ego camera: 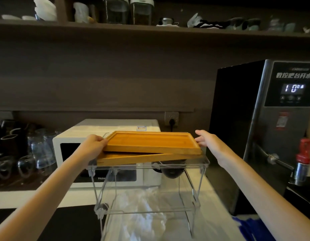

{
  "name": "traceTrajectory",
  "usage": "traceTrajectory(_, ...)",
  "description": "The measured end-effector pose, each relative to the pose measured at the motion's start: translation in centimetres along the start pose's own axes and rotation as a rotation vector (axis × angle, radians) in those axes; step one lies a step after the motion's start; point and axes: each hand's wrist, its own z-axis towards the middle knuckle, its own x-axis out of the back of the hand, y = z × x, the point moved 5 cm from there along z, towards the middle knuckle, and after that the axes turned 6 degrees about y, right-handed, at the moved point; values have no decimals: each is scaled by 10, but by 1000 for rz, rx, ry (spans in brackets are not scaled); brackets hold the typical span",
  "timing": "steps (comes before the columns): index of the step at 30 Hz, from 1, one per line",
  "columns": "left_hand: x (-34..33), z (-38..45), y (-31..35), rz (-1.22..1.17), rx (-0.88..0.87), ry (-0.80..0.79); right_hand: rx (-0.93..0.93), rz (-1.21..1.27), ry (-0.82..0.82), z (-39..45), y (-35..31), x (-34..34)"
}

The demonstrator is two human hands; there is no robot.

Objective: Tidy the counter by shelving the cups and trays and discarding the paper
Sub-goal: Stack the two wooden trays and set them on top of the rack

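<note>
"Haie" on microwave (105,153); "10" on boiler (290,94)

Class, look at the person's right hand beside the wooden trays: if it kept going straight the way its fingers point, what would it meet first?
Probably the right end of the upper wooden tray: the right hand points left at it, fingertips about touching its edge.

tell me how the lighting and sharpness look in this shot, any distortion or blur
Head view: dim overall, the wooden trays best lit and sharp; the upper shelf and its jars are dark and soft; the glasses at left are murky; the water boiler's display glows legibly; wide-angle stretch bows the forearms and the clear rack at the edges.
</note>
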Motion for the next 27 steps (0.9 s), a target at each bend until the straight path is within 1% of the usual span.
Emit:
traceTrajectory(5,-1,8,-1,73,12,-12,11,-45,-28,4,1,-6)
traceTrajectory(8,-3,7,0,122,-12,-29,15,-69,-14,7,4,-8)
traceTrajectory(10,-2,7,1,149,-23,-38,49,-136,-1,8,5,-8)
traceTrajectory(12,-2,5,5,219,-64,-53,123,-260,8,6,0,-6)
traceTrajectory(13,0,2,8,297,-130,-38,181,-340,18,3,-4,-5)
traceTrajectory(14,2,-1,13,395,-236,10,251,-416,31,1,-9,-4)
traceTrajectory(15,6,-5,18,482,-376,76,327,-472,35,-3,-14,-3)
traceTrajectory(16,8,-11,21,522,-512,128,410,-503,30,-8,-20,-4)
traceTrajectory(17,10,-17,23,516,-611,140,488,-506,2,-13,-23,-6)
traceTrajectory(19,9,-24,20,483,-693,66,586,-455,-80,-23,-27,-14)
traceTrajectory(21,2,-25,10,502,-671,-28,625,-460,-124,-30,-26,-23)
traceTrajectory(23,-2,-22,-1,519,-619,-99,653,-522,-117,-32,-22,-30)
traceTrajectory(25,-4,-20,-9,491,-578,-136,700,-571,-78,-31,-19,-34)
traceTrajectory(27,-2,-19,-13,433,-573,-142,734,-575,-38,-31,-18,-35)
